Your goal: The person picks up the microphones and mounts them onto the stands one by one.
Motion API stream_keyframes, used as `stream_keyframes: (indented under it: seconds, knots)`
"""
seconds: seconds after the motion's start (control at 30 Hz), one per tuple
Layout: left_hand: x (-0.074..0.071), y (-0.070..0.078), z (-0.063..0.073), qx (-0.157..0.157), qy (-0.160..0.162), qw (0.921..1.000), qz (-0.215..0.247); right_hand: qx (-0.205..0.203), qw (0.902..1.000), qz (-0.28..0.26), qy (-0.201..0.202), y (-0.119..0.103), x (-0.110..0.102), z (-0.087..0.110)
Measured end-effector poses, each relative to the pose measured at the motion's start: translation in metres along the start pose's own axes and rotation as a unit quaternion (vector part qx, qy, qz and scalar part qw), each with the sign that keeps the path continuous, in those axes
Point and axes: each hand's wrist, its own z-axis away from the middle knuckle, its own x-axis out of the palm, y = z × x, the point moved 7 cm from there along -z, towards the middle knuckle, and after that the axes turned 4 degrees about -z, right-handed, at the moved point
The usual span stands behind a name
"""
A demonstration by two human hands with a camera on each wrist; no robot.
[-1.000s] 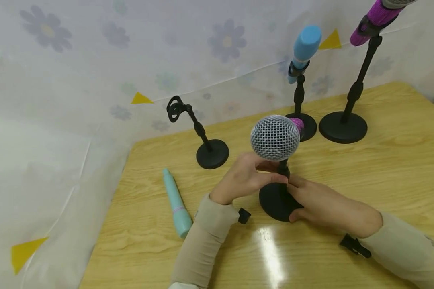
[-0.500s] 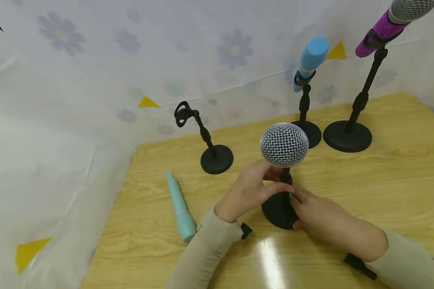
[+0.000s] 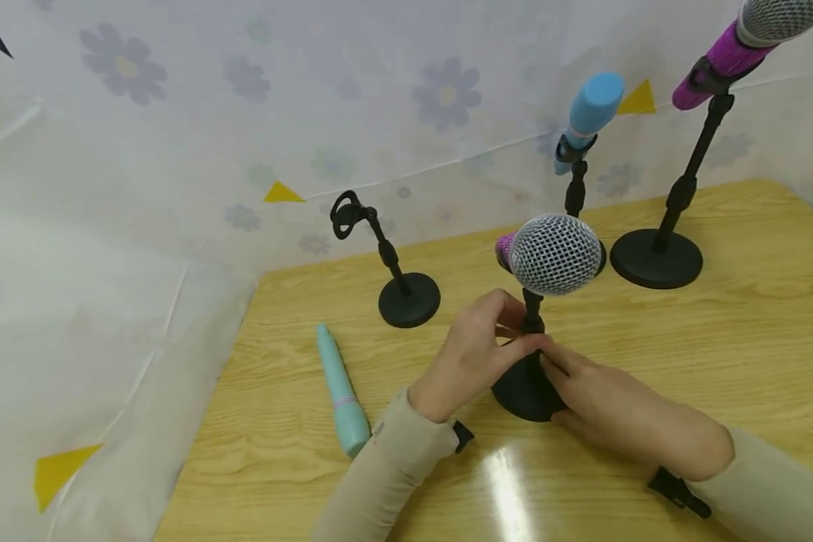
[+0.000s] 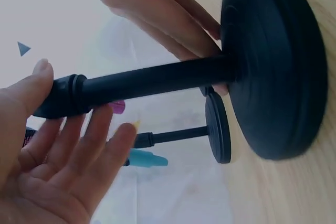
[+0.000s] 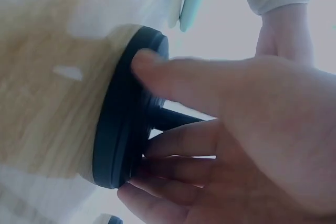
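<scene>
A microphone (image 3: pixel 557 254) with a silver mesh head and a purple body sits on a black desk microphone stand (image 3: pixel 523 391) in the middle of the table. My left hand (image 3: pixel 470 355) grips the collar of the stand's pole; in the left wrist view its thumb lies on one side of the collar (image 4: pixel 60 95) and the fingers on the other. My right hand (image 3: pixel 626 410) holds the round base (image 5: pixel 118 129), thumb on its rim and fingers on the far side by the pole. The base stands on the tabletop. The mesh head hides part of the stand behind.
A stand with a bare clip (image 3: pixel 409 299) is at back left. A teal microphone (image 3: pixel 342 395) lies left of my left forearm. Behind at right are a stand holding a blue microphone (image 3: pixel 596 102) and a taller stand with a purple microphone (image 3: pixel 728 56). The patterned wall sheet (image 3: pixel 379 113) borders the table.
The mesh head has swung to the right, and the microphone's purple end now shows on its left instead of its right. Both hands stay on the stand. The head view has shifted somewhat.
</scene>
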Motion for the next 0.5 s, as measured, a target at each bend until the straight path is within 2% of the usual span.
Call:
stream_keyframes:
  seconds: [0.1, 0.17, 0.23, 0.3, 0.37, 0.43, 0.5]
  knots:
    - [0.006, -0.002, 0.006, -0.002, -0.035, 0.9983, -0.047, 0.009, 0.9999, -0.011, 0.010, -0.002, -0.003, -0.001]
    - [0.013, -0.003, 0.014, 0.005, -0.072, 0.9910, -0.113, 0.012, 0.9997, -0.016, 0.016, -0.003, -0.005, -0.002]
    - [0.022, -0.005, 0.025, 0.008, -0.123, 0.9740, -0.191, 0.013, 0.9995, -0.023, 0.017, -0.004, -0.005, -0.002]
    - [0.031, -0.006, 0.035, 0.013, -0.173, 0.9506, -0.257, 0.013, 0.9994, -0.029, 0.016, -0.004, -0.006, -0.003]
    - [0.037, -0.006, 0.044, 0.016, -0.205, 0.9288, -0.308, 0.012, 0.9993, -0.032, 0.015, -0.004, -0.006, -0.002]
    - [0.041, -0.003, 0.048, 0.027, -0.211, 0.9136, -0.347, 0.012, 0.9993, -0.032, 0.018, -0.004, -0.007, -0.002]
    - [0.044, 0.002, 0.049, 0.045, -0.192, 0.9039, -0.380, 0.012, 0.9992, -0.031, 0.022, -0.003, -0.008, -0.002]
